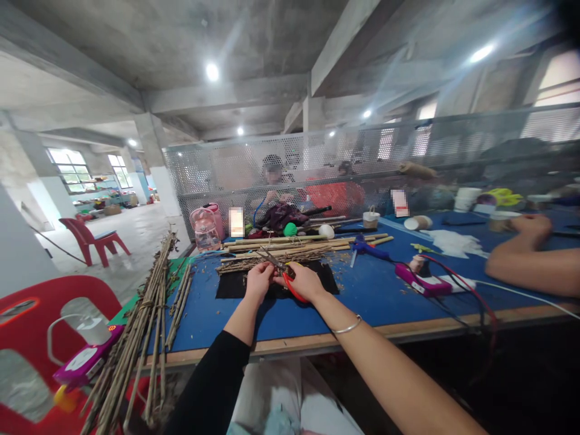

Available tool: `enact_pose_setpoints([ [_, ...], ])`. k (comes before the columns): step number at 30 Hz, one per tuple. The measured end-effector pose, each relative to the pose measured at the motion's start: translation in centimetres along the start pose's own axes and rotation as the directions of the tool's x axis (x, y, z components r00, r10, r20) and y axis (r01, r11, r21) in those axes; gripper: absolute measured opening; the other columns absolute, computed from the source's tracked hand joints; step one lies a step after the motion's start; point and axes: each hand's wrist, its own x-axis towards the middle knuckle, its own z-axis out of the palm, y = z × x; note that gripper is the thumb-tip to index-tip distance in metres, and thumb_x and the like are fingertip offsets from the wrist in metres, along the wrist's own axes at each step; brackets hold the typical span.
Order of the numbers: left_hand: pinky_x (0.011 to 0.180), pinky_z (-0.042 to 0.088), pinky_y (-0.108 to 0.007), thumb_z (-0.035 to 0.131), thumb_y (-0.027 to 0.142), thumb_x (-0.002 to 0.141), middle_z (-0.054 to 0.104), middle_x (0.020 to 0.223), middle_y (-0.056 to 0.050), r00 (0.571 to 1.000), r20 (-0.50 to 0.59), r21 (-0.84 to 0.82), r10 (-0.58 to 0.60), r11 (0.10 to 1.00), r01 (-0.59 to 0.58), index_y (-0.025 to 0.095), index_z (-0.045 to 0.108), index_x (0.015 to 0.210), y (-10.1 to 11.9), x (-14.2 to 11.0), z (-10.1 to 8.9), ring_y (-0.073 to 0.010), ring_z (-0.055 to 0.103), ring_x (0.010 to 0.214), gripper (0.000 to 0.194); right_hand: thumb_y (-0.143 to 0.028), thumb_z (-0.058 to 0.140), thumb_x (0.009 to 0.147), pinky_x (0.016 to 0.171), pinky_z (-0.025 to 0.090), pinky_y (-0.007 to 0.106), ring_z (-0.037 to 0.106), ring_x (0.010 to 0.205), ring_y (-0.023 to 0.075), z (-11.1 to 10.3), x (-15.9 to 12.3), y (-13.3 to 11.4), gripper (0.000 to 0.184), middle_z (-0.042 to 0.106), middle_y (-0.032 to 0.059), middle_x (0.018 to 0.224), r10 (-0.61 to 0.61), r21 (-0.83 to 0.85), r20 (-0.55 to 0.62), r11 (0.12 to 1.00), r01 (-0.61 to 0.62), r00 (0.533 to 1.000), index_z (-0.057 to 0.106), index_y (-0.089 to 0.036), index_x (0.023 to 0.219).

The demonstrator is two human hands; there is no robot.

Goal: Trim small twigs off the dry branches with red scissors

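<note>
Over a black mat (232, 287) on the blue tabletop, my right hand (306, 283) grips scissors with red handles (293, 289). Their blades point up and to the left, above my left hand (258, 284). My left hand is closed, its fingertips close to the blades; whatever it pinches is too small or hidden to name. Thin dry twigs (235, 264) lie along the mat's far side, just beyond both hands. Behind them are several thicker pale sticks (254, 246). Bits of brown debris are scattered around the mat.
A long bundle of dry stalks (151, 302) overhangs the table's left end beside a red chair (67, 290). To the right lie a blue glue gun (371, 248) and a purple power strip (423, 283) with cables. Another person's arm (534, 260) rests farther right. A perforated metal screen (212, 163) stands behind.
</note>
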Motion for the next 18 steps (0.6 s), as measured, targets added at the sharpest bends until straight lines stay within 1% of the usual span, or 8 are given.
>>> enact_pose_setpoints([
  [5, 0.049, 0.041, -0.019, 0.066, 0.029, 0.061, 0.059, 0.056, -0.001, 0.999, -0.004, 0.099, 0.051, 0.994, -0.050, 0.012, 0.065, 0.069, -0.32, 0.06, -0.19, -0.0096, 0.051, 0.050, 0.019, -0.063, 0.048, 0.072, 0.067, 0.036, 0.026, 0.057, 0.088, 0.0209, 0.07, 0.07, -0.03, 0.048, 0.062, 0.0068, 0.093, -0.076, -0.035, -0.064, 0.997, 0.074, 0.995, 0.054, -0.019, 0.090],
  [7, 0.050, 0.042, -0.020, 0.066, 0.030, 0.061, 0.060, 0.057, -0.002, 0.999, -0.006, 0.105, 0.052, 0.993, -0.051, 0.012, 0.066, 0.071, -0.27, -0.03, -0.15, -0.0103, 0.052, 0.051, 0.021, -0.062, 0.047, 0.073, 0.066, 0.036, 0.026, 0.057, 0.086, 0.0205, 0.10, 0.03, -0.07, 0.046, 0.062, 0.0062, 0.092, -0.065, -0.035, -0.057, 0.997, 0.063, 0.996, 0.053, -0.019, 0.090],
  [10, 0.052, 0.042, -0.021, 0.066, 0.033, 0.061, 0.061, 0.058, -0.002, 0.998, 0.008, 0.098, 0.066, 0.993, -0.066, 0.012, 0.066, 0.074, -0.06, -0.20, -0.07, -0.0106, 0.053, 0.052, 0.024, -0.060, 0.046, 0.075, 0.062, 0.036, 0.025, 0.059, 0.081, 0.0190, 0.09, -0.09, -0.13, 0.044, 0.063, 0.0042, 0.088, -0.024, -0.011, -0.006, 1.000, 0.024, 1.000, 0.053, -0.021, 0.092],
  [15, 0.046, 0.037, -0.019, 0.063, 0.037, 0.064, 0.056, 0.053, 0.001, 0.992, 0.018, 0.161, 0.123, 0.979, -0.124, 0.013, 0.062, 0.061, 0.20, -0.31, -0.11, -0.0082, 0.047, 0.046, 0.024, -0.065, 0.044, 0.073, 0.059, 0.035, 0.025, 0.060, 0.078, 0.0193, 0.04, -0.09, -0.13, 0.046, 0.065, 0.0035, 0.086, 0.015, -0.012, 0.029, 1.000, -0.014, 0.999, 0.054, -0.023, 0.090],
  [18, 0.046, 0.037, -0.019, 0.062, 0.038, 0.065, 0.055, 0.052, 0.002, 0.993, 0.007, 0.137, 0.116, 0.984, -0.116, 0.013, 0.060, 0.061, 0.11, -0.19, -0.17, -0.0079, 0.046, 0.045, 0.025, -0.068, 0.042, 0.072, 0.059, 0.035, 0.025, 0.060, 0.077, 0.0197, 0.03, 0.00, -0.06, 0.050, 0.065, 0.0040, 0.083, 0.023, -0.036, 0.029, 0.999, -0.022, 0.999, 0.056, -0.023, 0.087],
])
